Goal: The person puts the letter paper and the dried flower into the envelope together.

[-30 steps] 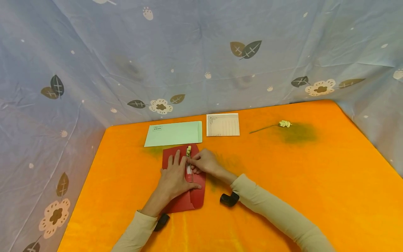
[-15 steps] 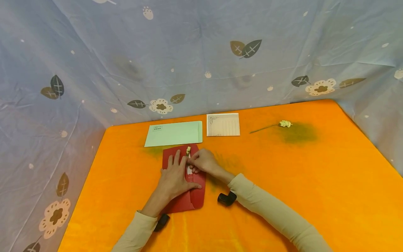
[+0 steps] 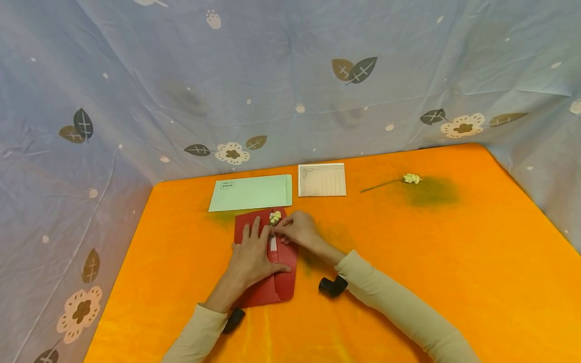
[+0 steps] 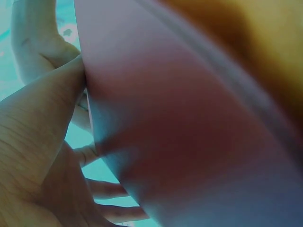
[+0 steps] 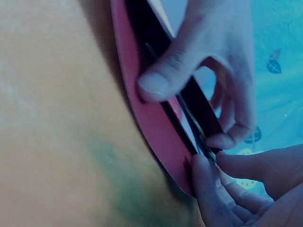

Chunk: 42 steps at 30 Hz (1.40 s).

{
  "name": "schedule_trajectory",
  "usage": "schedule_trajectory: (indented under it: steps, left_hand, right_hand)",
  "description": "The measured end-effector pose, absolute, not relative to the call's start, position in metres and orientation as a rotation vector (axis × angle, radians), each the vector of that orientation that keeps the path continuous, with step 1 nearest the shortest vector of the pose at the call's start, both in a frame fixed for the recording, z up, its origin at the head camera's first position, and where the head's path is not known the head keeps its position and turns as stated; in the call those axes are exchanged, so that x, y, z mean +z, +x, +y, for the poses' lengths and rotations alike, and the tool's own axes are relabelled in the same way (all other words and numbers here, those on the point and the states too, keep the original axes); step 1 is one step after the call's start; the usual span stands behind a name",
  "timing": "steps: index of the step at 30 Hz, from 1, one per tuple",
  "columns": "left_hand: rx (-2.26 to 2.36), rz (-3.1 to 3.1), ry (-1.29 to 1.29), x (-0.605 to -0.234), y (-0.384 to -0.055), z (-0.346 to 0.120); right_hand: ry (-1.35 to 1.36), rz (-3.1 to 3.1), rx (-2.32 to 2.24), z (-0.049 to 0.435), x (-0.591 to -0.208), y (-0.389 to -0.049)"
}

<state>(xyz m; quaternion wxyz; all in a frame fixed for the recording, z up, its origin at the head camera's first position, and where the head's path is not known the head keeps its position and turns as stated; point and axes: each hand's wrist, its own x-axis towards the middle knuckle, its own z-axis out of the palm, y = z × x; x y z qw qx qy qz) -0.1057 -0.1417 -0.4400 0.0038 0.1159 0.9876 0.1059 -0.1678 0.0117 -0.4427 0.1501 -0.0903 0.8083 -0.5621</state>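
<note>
Left hand [image 3: 248, 259]: spread wide and pressing on the envelope [image 3: 256, 296], thumb on the flap [image 3: 286, 288], the slot parted between thumb and fingers
Right hand [image 3: 299, 232]: pinches the flower [image 3: 275, 218] by its stem [image 5: 202, 138], just below the head
Flower: at the envelope's slot, head out near the far edge, stem running along the slot (its lower end is hard to make out)
White strip [image 3: 273, 244]: shows in the slot beside the stem; it could well catch the tip
Stem: looks thin and probably snaps easily, so best eased in line with the slot, without bending
Flap: wants a firm thumb, lest the slot close on the head
Beyond: mint envelope [image 3: 249, 193], card [image 3: 322, 180], second flower [image 3: 411, 179]
</note>
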Motion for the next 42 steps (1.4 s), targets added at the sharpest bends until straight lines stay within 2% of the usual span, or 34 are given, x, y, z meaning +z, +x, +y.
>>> schedule_trajectory:
  steps: [7,30,42]
  left_hand:
    - [0.325,3.094,0.36,-0.44,-0.106,-0.142]
    - [0.337,3.082,0.357,-0.439,-0.107,-0.141]
    - [0.337,3.079,0.353,-0.439,-0.106,-0.141]
  right_hand:
    - [-0.26,2.384,-1.723,0.017,-0.436,-0.173]
    - [-0.655,2.621,-1.387,0.009,-0.439,-0.172]
    - [-0.431,2.366,-1.581,0.003,-0.441,-0.172]
